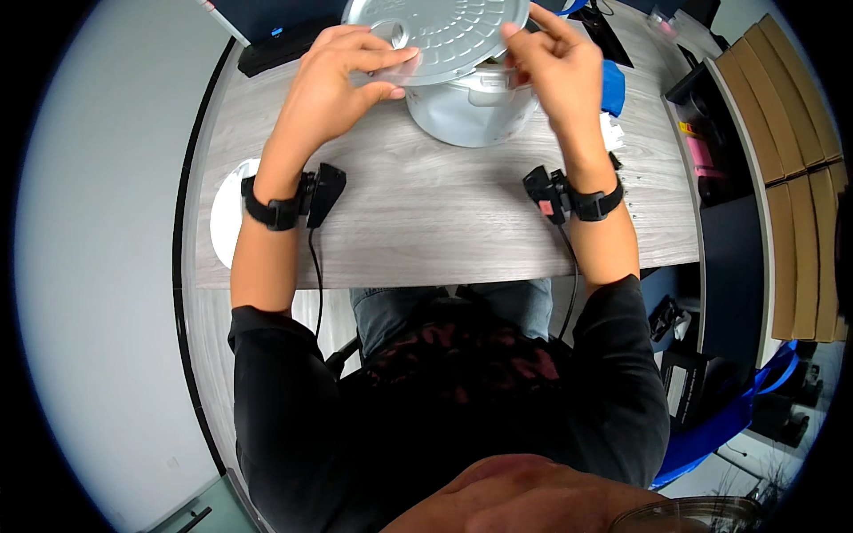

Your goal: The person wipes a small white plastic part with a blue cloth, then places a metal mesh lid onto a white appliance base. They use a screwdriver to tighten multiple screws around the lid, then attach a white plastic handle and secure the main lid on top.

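Observation:
A grey round lid (455, 37) with embossed radiating marks is tilted over a whitish-grey pot (471, 117) at the far middle of the desk. Between lid and pot rim a gap shows on the right side. My left hand (342, 75) grips the lid's left edge, fingers on top and thumb below. At the lid's right edge my right hand (562, 73) is closed, its fingertips pinching the edge above the pot's rim. The inside of the pot is mostly hidden by the lid.
On the left of the wood-grain desk (426, 213) lies a white round thing (227, 218), partly behind my forearm. Blue material (613, 89) sits right of the pot. Cardboard boxes (782, 107) stand on a shelf at right. Cables hang from the black devices on my wrists.

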Motion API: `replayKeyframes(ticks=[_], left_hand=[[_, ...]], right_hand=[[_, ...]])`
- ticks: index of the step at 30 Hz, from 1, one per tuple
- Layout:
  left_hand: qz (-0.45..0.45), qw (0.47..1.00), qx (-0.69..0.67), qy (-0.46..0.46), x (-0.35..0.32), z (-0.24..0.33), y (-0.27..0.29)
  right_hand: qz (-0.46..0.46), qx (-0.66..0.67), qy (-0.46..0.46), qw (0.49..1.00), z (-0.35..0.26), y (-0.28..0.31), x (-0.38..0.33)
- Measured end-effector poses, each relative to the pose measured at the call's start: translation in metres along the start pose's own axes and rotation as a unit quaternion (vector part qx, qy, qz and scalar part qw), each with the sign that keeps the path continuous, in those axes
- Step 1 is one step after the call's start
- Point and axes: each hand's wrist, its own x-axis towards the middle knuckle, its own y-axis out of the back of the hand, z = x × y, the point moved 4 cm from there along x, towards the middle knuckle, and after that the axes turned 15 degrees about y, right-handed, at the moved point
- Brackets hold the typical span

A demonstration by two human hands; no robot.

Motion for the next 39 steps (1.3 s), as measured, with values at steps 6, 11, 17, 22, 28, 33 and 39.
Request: replayKeyframes(ticks=[6,11,17,22,28,33,39], left_hand=[[-0.036,0.999,-0.024,-0.032,0.041,0.006,-0.024],[-0.054,0.998,-0.016,-0.038,0.051,0.001,-0.035],[-0.092,0.988,-0.120,-0.025,0.053,-0.014,-0.038],[-0.055,0.982,-0.180,-0.019,0.049,-0.022,-0.044],[-0.024,0.971,-0.237,-0.031,0.051,-0.031,-0.055],[-0.005,0.975,-0.218,-0.050,0.046,-0.034,-0.057],[0.008,0.976,-0.219,-0.015,0.038,-0.036,-0.065]], right_hand=[[0.075,0.007,-0.034,0.997,0.041,0.043,0.021],[0.044,-0.026,-0.042,0.998,0.077,0.045,0.019],[0.008,-0.077,-0.057,0.995,0.082,0.045,0.017],[-0.047,-0.130,-0.052,0.989,0.070,0.048,0.018],[-0.087,-0.207,-0.059,0.973,0.069,0.051,0.014],[-0.109,-0.221,-0.053,0.968,0.058,0.052,0.014],[-0.034,-0.204,0.065,0.976,0.065,0.057,0.021]])
